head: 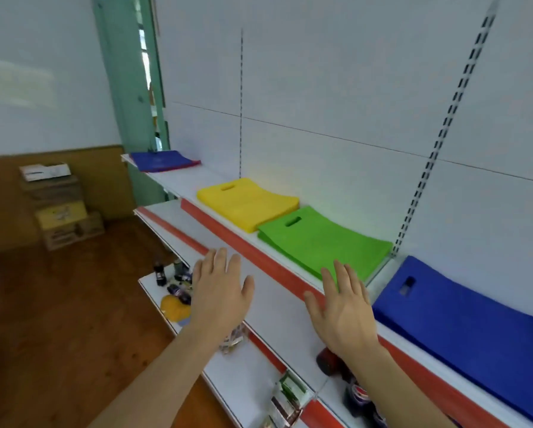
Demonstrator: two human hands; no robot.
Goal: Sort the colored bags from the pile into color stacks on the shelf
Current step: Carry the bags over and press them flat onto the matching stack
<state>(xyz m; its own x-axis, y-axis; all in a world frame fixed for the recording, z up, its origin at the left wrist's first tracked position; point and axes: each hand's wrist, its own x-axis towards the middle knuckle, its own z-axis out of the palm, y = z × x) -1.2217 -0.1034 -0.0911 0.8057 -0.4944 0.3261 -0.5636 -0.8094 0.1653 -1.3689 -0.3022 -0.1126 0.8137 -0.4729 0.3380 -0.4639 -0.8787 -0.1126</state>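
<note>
Both your hands are out in front of the shelf, palms down, fingers straight and spread, holding nothing; left hand [220, 291] hovers over the lower white shelf board [277, 307], well left of the bag stacks; right hand [344, 307] hangs at the red front strip [259, 257] of the top shelf [178, 180], its fingertips [339, 270] overlapping the near edge of the green stack [324, 244] in view; cannot tell whether they touch it.

Bags all sit on that top shelf in a row; yellow stack [248, 202] is left of the green one and just beside it, up and away from your left hand; big blue stack [463, 316] lies immediately right of your right hand, past a divider; its handle cutout faces the shelf's front edge; a smaller blue stack [163, 160] sits at the far left end of the shelf, well apart from both hands, a reddish edge showing under it.

Lower shelves hold small dark bottles [172, 281], a yellow object [174, 307], packets [285, 396] and a cola bottle [359, 393]; cardboard boxes [59, 208] are stacked on the wooden floor [58, 319] at left.
</note>
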